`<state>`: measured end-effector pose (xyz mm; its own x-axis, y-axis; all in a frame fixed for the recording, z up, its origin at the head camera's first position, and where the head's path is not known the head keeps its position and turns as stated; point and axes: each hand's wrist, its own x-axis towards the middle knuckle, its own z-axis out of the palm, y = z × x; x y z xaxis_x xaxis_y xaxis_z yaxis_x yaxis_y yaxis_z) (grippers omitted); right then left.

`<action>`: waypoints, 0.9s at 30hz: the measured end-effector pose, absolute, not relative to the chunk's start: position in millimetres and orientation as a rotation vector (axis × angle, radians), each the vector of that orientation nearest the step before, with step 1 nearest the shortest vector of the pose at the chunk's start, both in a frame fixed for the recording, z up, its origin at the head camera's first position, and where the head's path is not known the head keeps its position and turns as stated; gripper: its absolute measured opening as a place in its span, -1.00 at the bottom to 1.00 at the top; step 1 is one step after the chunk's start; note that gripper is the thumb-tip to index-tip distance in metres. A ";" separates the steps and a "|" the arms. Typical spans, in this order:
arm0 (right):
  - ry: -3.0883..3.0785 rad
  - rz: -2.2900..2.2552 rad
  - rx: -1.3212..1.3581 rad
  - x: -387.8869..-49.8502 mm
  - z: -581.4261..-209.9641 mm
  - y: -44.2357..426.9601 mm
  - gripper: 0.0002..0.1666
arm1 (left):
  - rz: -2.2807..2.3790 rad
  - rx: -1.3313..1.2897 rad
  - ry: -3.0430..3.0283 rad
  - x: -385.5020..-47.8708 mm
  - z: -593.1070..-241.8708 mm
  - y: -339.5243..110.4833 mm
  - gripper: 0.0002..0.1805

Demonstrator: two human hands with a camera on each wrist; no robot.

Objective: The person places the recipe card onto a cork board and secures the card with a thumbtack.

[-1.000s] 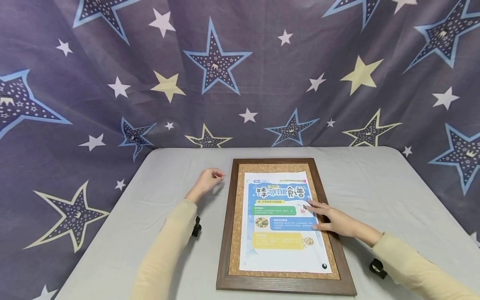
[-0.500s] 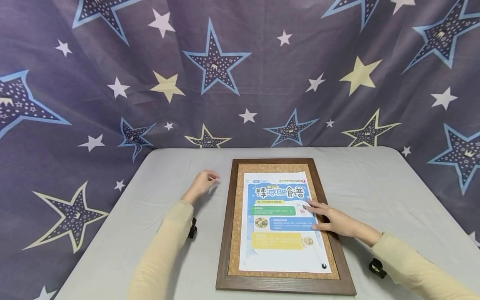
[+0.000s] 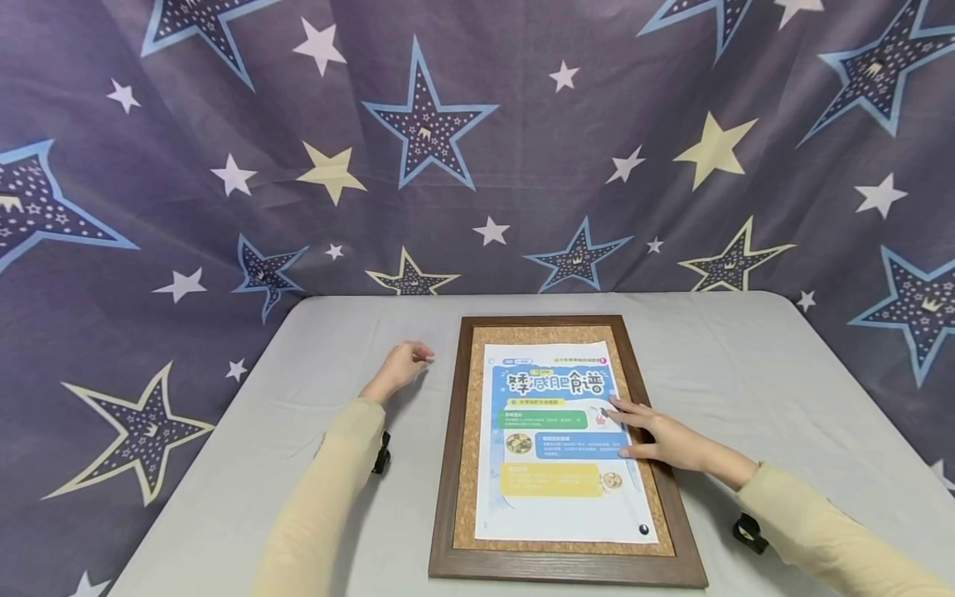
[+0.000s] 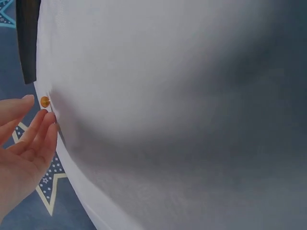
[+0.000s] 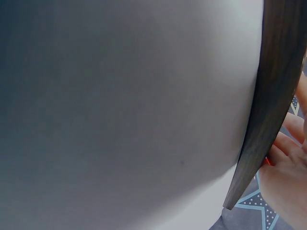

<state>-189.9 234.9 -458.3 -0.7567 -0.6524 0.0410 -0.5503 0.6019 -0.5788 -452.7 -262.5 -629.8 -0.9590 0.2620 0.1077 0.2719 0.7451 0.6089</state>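
Note:
My left hand [image 3: 403,365] is just left of the board, low over the table. In the left wrist view, a small orange-headed push pin [image 4: 45,101] sits between the tips of the thumb and fingers. A gap shows between thumb and pin; whether a fingertip touches it is unclear. My right hand [image 3: 671,439] rests over the right edge of a cork board [image 3: 464,464] with a brown wooden frame, fingers spread on a printed poster [image 3: 567,521]. A black pin [image 3: 644,529] is at the poster's lower right corner, a pink one [image 3: 603,361] at the upper right.
A pale grey cloth covers the table [image 3: 298,464]. Behind it hangs a purple curtain [image 3: 507,149] printed with stars. Each forearm wears a black wrist camera mount [image 3: 382,454]. The dark frame edge [image 5: 273,81] crosses the right wrist view.
My left hand has drawn slightly left and toward me, away from the board's frame. The right hand, the poster and the board have stayed put.

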 end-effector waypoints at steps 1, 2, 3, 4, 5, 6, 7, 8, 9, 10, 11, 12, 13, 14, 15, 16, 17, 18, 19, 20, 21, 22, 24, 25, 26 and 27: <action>2.653 -0.868 -1.004 -189.9 -458.3 234.9 -0.25 | -1.017 -0.438 -2.940 -443.7 -618.2 -258.2 -0.83; 2.653 -0.868 -1.003 -189.9 -458.2 235.0 -0.25 | -1.008 -0.444 -2.928 -437.8 -611.4 -255.2 -0.84; 2.653 -0.868 -1.002 -189.9 -458.2 235.1 -0.25 | -0.986 -0.456 -2.912 -426.8 -598.3 -250.6 -0.84; 2.653 -0.868 -1.000 -189.9 -458.1 235.1 -0.25 | -0.991 -0.492 -2.892 -419.5 -589.4 -248.6 -0.86; 2.652 -0.870 -0.996 -189.8 -458.0 235.2 -0.25 | -1.004 -0.520 -2.901 -418.6 -588.0 -250.4 -0.86; 2.654 -0.868 -0.996 -189.8 -457.9 235.1 -0.25 | -0.994 -0.533 -2.893 -418.6 -588.1 -251.0 -0.85; 2.654 -0.869 -0.994 -189.7 -457.7 235.1 -0.25 | -1.003 -0.527 -2.922 -418.9 -586.8 -251.9 -0.83; 2.656 -0.867 -0.994 -189.7 -457.5 235.0 -0.25 | -0.989 -0.536 -2.894 -418.9 -587.6 -252.1 -0.86; 2.656 -0.866 -0.994 -189.7 -457.3 234.9 -0.25 | -0.968 -0.515 -2.905 -417.5 -585.4 -251.2 -0.87; 2.656 -0.866 -0.994 -189.7 -457.2 234.9 -0.25 | -0.981 -0.534 -2.898 -415.7 -582.9 -251.0 -0.87; 2.656 -0.864 -0.996 -189.7 -457.1 234.8 -0.25 | -0.984 -0.532 -2.892 -413.7 -580.2 -249.8 -0.88; 2.657 -0.862 -0.998 -189.6 -457.0 234.8 -0.26 | -0.985 -0.516 -2.893 -410.8 -576.1 -247.3 -0.90; 2.657 -0.860 -0.998 -189.6 -457.0 234.7 -0.26 | -0.985 -0.495 -2.915 -407.5 -570.9 -244.3 -0.88; 2.658 -0.860 -0.998 -189.5 -457.0 234.7 -0.26 | -0.986 -0.480 -2.908 -404.3 -567.2 -241.7 -0.90; 2.658 -0.859 -0.996 -189.5 -457.0 234.7 -0.26 | -0.991 -0.445 -2.937 -401.2 -562.1 -238.9 -0.89; 2.659 -0.857 -0.995 -189.4 -457.0 234.7 -0.25 | -1.006 -0.427 -2.965 -400.2 -559.6 -237.6 -0.85; 2.662 -0.856 -0.994 -189.4 -457.1 234.7 -0.25 | -0.995 -0.398 -2.982 -399.9 -558.7 -236.0 -0.85; 2.663 -0.856 -0.991 -189.4 -457.2 234.6 -0.25 | -0.994 -0.371 -3.009 -400.3 -558.4 -235.4 -0.83; 2.663 -0.855 -0.990 -189.4 -457.3 234.7 -0.25 | -0.985 -0.367 -3.009 -403.7 -562.6 -235.9 -0.84; 2.664 -0.855 -0.989 -189.4 -457.4 234.8 -0.25 | -1.000 -0.399 -2.976 -407.1 -567.8 -238.3 -0.85; 2.664 -0.854 -0.989 -189.5 -457.4 234.8 -0.25 | -1.001 -0.411 -2.983 -410.4 -571.6 -240.3 -0.83; 2.663 -0.854 -0.990 -189.5 -457.4 234.9 -0.25 | -0.998 -0.430 -2.966 -415.8 -578.9 -243.3 -0.84; 2.662 -0.854 -0.993 -189.7 -457.5 235.0 -0.24 | -1.013 -0.481 -2.924 -427.7 -594.9 -250.4 -0.86; 2.662 -0.852 -0.996 -189.8 -457.6 235.0 -0.24 | -1.017 -0.497 -2.907 -433.3 -602.2 -253.6 -0.88; 2.662 -0.850 -1.000 -189.9 -457.5 235.0 -0.25 | -1.005 -0.511 -2.887 -438.1 -608.9 -256.2 -0.89; 2.662 -0.849 -1.003 -189.9 -457.5 235.0 -0.25 | -0.993 -0.502 -2.891 -442.6 -614.1 -257.9 -0.90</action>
